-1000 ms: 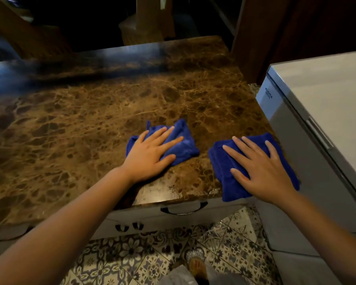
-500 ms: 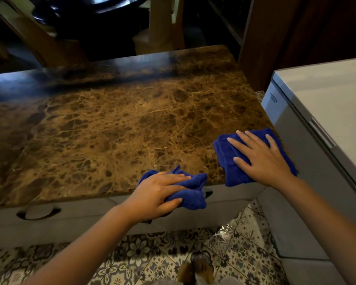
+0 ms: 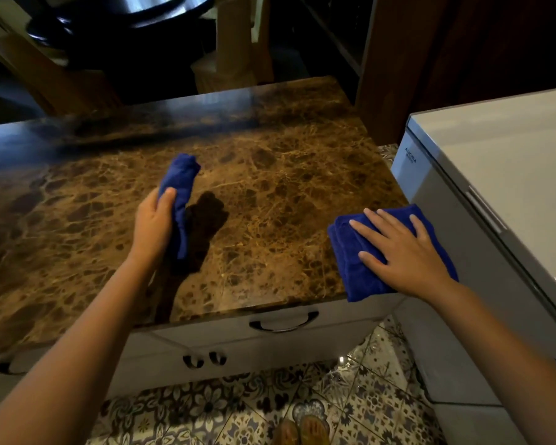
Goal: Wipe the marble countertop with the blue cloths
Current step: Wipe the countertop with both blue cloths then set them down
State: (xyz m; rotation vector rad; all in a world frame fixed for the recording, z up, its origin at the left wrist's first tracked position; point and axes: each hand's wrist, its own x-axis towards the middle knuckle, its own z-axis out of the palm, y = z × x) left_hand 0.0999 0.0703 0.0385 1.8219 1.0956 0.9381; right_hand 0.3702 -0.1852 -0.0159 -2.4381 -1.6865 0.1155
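Observation:
The brown marble countertop [image 3: 270, 175] fills the middle of the view. My left hand [image 3: 153, 224] grips a bunched blue cloth [image 3: 180, 181] and holds it lifted above the marble; its shadow falls just to the right. A second blue cloth [image 3: 350, 252], folded, lies at the counter's front right corner and overhangs the edge. My right hand [image 3: 405, 255] rests flat on this cloth with fingers spread.
A white chest freezer [image 3: 501, 162] stands close against the counter's right side. White drawers with dark handles [image 3: 283, 322] sit below the front edge, above a patterned tile floor [image 3: 350, 403]. Wooden furniture and a dark pot [image 3: 135, 11] lie beyond the far edge.
My left hand gathered its cloth at the front edge, then lifted it up and forward over the marble. My right hand stayed pressed on its cloth at the corner.

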